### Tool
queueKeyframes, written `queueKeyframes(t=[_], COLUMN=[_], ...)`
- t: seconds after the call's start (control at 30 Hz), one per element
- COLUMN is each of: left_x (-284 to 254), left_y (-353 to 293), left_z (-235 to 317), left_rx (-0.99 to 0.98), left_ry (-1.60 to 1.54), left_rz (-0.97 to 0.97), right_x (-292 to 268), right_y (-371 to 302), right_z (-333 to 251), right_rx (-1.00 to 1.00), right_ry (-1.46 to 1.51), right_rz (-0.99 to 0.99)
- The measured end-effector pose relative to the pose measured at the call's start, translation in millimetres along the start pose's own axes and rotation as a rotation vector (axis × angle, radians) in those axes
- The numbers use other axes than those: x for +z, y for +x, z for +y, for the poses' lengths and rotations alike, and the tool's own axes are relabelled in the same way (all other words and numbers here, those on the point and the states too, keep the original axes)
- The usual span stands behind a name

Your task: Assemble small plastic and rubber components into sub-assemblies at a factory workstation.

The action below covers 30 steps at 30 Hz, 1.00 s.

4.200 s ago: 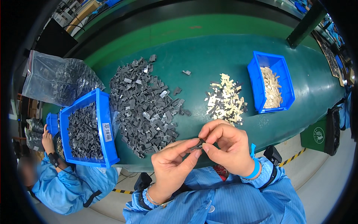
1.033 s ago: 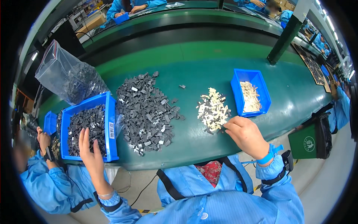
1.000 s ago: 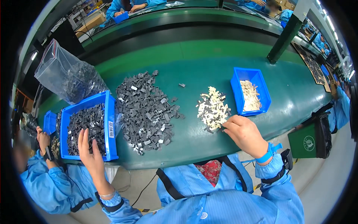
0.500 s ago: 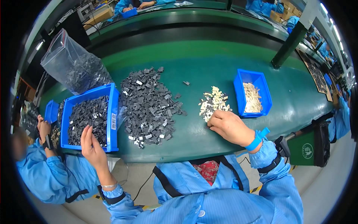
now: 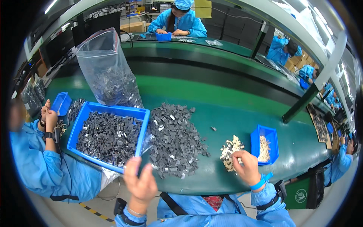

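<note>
Cream heap (image 5: 231, 144), one, beside right hand (image 5: 247, 168), grip unclear; left hand (image 5: 141, 184), grip wide, near one large bin (image 5: 143, 130).

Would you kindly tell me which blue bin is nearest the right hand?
The small bin of pale pieces, just beyond the right hand. The large bin of dark parts is by the left hand; other blue bins are farther off.

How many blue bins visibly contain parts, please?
2: the large bin of dark parts near the left hand, the small bin of pale pieces near the right hand; others' contents may be hidden.
</note>
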State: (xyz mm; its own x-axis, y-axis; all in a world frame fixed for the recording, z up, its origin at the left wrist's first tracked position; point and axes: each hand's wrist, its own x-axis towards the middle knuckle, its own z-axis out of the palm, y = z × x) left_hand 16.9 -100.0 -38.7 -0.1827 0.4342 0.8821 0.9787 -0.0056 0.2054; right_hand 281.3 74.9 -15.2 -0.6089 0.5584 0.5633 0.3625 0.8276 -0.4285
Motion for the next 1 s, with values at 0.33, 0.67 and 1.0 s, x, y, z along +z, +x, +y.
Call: queueKeyframes(t=[0.33, 0.67, 1.0], left_x=[25.1, 36.1, 35.5], left_y=[-3.6, -3.8, 4.6], left_z=[-2.2, -19.9, -5.6], left_rx=[-0.071, -0.243, -0.052], left_ry=[-0.424, -0.459, -0.241], left_rz=[-0.276, -0.604, -0.748], right_x=[10.3, 4.9, 17.1], right_y=[33.2, 14.7, -3.0], right_z=[-21.1, -21.1, -6.4], right_rx=[0.075, 0.37, 0.223], right_ry=[-0.125, -0.19, -0.046], right_rz=[-0.011, 0.088, 0.216])
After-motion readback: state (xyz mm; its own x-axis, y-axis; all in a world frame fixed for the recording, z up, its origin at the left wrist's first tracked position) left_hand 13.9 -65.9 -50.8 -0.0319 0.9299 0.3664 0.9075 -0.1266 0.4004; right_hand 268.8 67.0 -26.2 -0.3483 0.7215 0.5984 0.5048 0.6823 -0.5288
